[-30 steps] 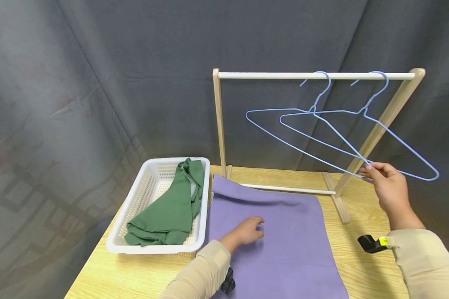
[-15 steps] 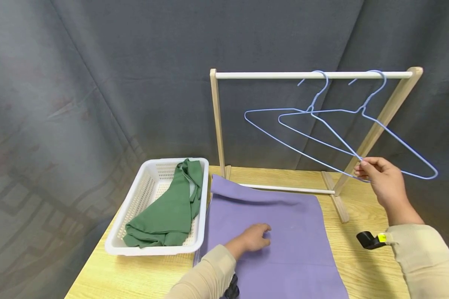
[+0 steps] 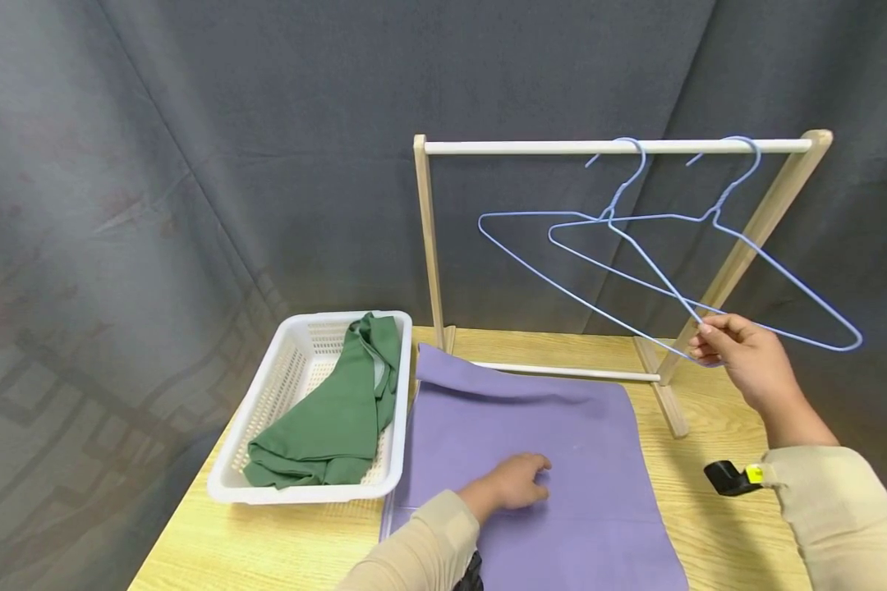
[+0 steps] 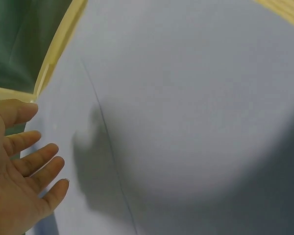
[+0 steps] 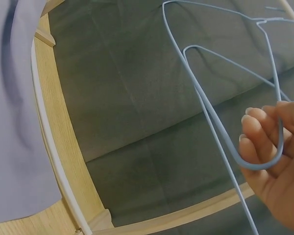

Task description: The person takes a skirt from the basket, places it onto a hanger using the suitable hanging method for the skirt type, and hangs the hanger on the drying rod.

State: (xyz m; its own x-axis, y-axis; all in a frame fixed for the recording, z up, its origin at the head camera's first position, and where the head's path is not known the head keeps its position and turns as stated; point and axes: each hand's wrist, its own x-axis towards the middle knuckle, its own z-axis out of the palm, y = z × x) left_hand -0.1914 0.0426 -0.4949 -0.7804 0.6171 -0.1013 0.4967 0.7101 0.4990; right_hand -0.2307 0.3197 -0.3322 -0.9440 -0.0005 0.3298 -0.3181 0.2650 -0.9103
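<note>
My right hand (image 3: pixel 754 365) pinches the lower right corner of the nearer blue wire hanger (image 3: pixel 540 281), whose hook sits over the rack's white bar (image 3: pixel 517 148). In the right wrist view the thumb and fingers (image 5: pixel 257 132) lie around that bent corner. A second blue hanger (image 3: pixel 806 293) hangs on the bar behind and to the right. My left hand (image 3: pixel 516 483) hovers over a purple cloth (image 3: pixel 584 443) spread on the table, its fingers loosely spread and holding nothing. The left wrist view shows those fingers (image 4: pixel 44 161) apart, with their shadow on the cloth.
A white plastic basket (image 3: pixel 225 484) stands left of the cloth, with a folded green cloth (image 3: pixel 333 419) in it. The rack's wooden right leg (image 3: pixel 754 238) and foot (image 3: pixel 668 398) stand at the cloth's far right. A grey curtain (image 3: pixel 303 164) hangs behind the wooden table (image 3: pixel 266 542).
My right hand has drawn the hanger's corner a little to the left, and the hanger has shifted with it. My left hand has moved right and slightly nearer over the purple cloth.
</note>
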